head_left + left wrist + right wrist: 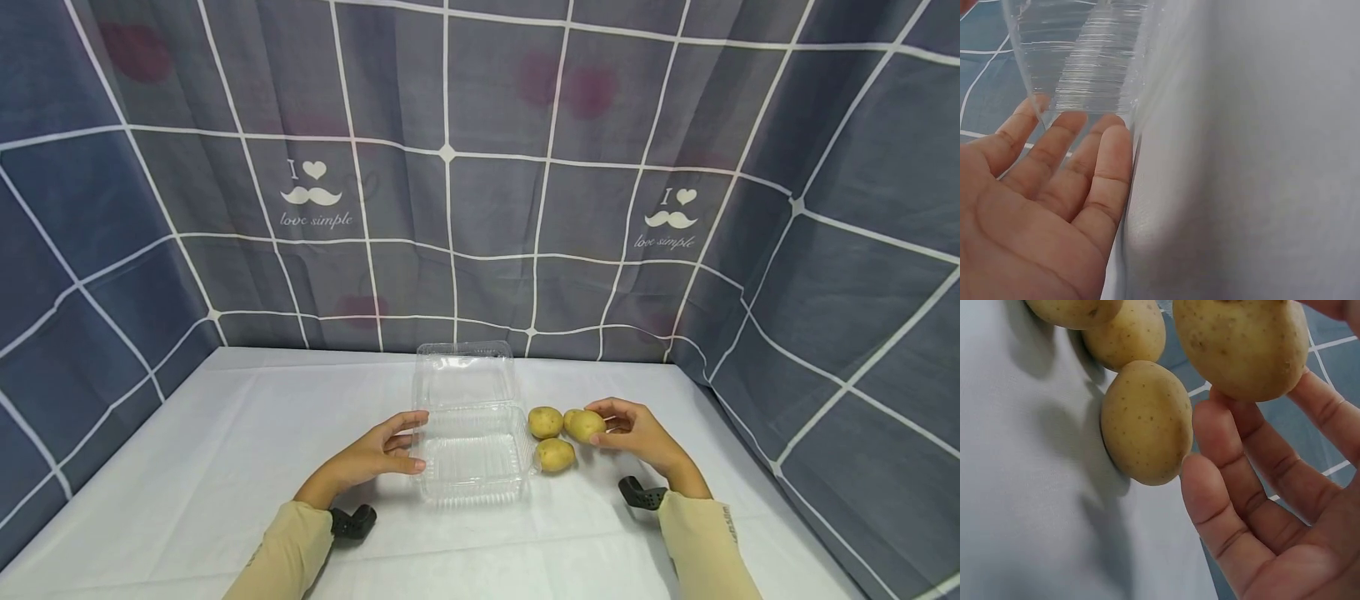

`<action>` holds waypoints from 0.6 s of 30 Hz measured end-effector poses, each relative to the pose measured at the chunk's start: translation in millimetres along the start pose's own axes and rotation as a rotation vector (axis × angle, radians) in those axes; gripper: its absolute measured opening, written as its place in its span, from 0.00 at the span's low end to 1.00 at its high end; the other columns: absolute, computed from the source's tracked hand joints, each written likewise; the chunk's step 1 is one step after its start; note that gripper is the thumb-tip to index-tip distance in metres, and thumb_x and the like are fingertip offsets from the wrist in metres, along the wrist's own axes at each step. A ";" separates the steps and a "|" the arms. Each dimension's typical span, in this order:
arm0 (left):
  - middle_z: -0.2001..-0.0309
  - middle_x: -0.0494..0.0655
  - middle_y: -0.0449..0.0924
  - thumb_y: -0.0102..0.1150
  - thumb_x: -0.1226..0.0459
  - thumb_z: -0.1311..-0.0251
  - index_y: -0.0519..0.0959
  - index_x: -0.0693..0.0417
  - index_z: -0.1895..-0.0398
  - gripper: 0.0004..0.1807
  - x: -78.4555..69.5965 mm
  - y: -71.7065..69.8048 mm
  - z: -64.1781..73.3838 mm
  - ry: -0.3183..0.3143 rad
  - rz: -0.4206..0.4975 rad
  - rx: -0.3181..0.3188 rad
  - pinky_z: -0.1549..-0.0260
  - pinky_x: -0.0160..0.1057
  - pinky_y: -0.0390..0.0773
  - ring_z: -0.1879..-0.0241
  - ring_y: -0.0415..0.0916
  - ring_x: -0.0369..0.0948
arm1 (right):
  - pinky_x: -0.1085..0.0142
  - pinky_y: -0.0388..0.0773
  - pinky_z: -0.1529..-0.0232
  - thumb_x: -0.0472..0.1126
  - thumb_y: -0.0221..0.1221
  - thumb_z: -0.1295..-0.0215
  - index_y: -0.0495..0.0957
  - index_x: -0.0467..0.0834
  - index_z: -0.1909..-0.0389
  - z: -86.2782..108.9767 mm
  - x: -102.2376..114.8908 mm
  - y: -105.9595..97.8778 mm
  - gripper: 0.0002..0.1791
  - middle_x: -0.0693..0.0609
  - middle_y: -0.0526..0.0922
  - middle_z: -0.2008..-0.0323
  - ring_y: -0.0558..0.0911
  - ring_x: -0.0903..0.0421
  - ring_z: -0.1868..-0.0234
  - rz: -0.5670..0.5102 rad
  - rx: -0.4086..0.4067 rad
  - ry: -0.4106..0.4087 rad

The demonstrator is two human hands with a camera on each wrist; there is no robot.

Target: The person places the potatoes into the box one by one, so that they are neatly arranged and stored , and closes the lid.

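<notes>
My right hand (633,433) pinches a yellow potato (1241,350) between thumb and fingers, lifted off the white table. Behind it in the head view, partly covered, sits another potato (1147,422). Two more potatoes, a rounder one (544,422) and an oval one (555,456), lie just right of a clear plastic clamshell box (480,457). The box stands with its lid (467,377) tipped back, away from me. On its left side rests my left hand (378,458), with extended fingertips (1115,147) against the ribbed wall and nothing gripped.
White cloth covers the table (225,467). A dark blue checked curtain (390,200) closes off the back and both sides. Black wrist devices (354,522) sit at both sleeves.
</notes>
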State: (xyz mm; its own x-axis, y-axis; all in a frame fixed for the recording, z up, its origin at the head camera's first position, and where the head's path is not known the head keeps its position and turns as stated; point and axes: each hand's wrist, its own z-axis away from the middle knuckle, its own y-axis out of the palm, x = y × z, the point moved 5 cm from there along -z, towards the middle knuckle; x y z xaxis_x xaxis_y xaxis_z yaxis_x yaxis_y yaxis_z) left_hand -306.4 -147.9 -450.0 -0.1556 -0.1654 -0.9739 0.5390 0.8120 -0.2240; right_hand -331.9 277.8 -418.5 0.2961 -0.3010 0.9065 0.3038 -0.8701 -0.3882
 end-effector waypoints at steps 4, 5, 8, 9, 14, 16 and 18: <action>0.16 0.70 0.50 0.76 0.61 0.35 0.54 0.69 0.16 0.53 1.8 -0.5 -0.2 0.002 0.011 -0.007 0.24 0.65 0.59 0.19 0.52 0.70 | 0.68 0.84 0.56 0.30 0.72 0.35 0.77 0.23 0.39 -1.8 2.5 5.0 0.27 0.48 0.86 0.51 0.87 0.57 0.59 0.005 0.006 -0.020; 0.16 0.70 0.50 0.76 0.61 0.35 0.54 0.69 0.16 0.53 2.0 -0.4 -0.2 0.003 0.012 -0.006 0.23 0.65 0.59 0.19 0.52 0.70 | 0.68 0.84 0.56 0.30 0.72 0.35 0.77 0.23 0.39 -2.3 2.6 5.9 0.26 0.49 0.86 0.51 0.87 0.57 0.59 0.005 0.004 -0.024; 0.16 0.70 0.50 0.77 0.61 0.34 0.54 0.70 0.16 0.53 2.4 -0.3 -0.1 0.010 0.011 -0.006 0.24 0.65 0.59 0.19 0.53 0.70 | 0.69 0.84 0.55 0.29 0.72 0.35 0.77 0.23 0.39 -3.6 2.3 8.0 0.26 0.50 0.87 0.50 0.87 0.57 0.58 0.008 0.010 -0.027; 0.16 0.70 0.50 0.76 0.61 0.34 0.54 0.70 0.16 0.53 2.5 -0.2 0.0 0.013 0.011 -0.006 0.23 0.65 0.59 0.19 0.53 0.70 | 0.69 0.84 0.55 0.29 0.72 0.35 0.77 0.23 0.39 -3.9 2.1 8.3 0.26 0.50 0.87 0.50 0.87 0.57 0.58 0.006 0.010 -0.025; 0.16 0.71 0.50 0.76 0.62 0.34 0.53 0.70 0.16 0.52 2.6 0.7 0.4 0.036 0.011 -0.005 0.24 0.65 0.60 0.19 0.52 0.70 | 0.69 0.84 0.54 0.28 0.72 0.35 0.78 0.24 0.39 -5.5 2.1 9.7 0.25 0.42 0.86 0.48 0.87 0.58 0.58 0.007 0.014 -0.040; 0.16 0.71 0.50 0.76 0.62 0.34 0.53 0.70 0.16 0.53 3.0 1.0 0.4 0.039 0.011 -0.007 0.24 0.65 0.60 0.19 0.52 0.70 | 0.69 0.84 0.54 0.28 0.72 0.35 0.78 0.23 0.39 -6.5 3.1 11.0 0.25 0.39 0.86 0.48 0.87 0.58 0.58 0.009 0.017 -0.055; 0.16 0.71 0.49 0.77 0.62 0.34 0.53 0.69 0.16 0.53 3.6 1.3 0.4 0.034 0.013 -0.011 0.24 0.65 0.61 0.19 0.52 0.70 | 0.69 0.84 0.54 0.27 0.72 0.35 0.78 0.24 0.40 -7.7 4.2 12.6 0.25 0.38 0.85 0.48 0.87 0.58 0.58 0.008 0.018 -0.069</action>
State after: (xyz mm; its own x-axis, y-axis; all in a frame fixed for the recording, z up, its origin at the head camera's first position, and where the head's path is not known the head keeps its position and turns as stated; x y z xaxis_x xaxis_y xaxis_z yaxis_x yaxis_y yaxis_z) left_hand -305.9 -147.7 -453.8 -0.1771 -0.1358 -0.9748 0.5318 0.8202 -0.2109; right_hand -333.8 262.5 -418.3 0.3600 -0.2794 0.8901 0.3170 -0.8607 -0.3984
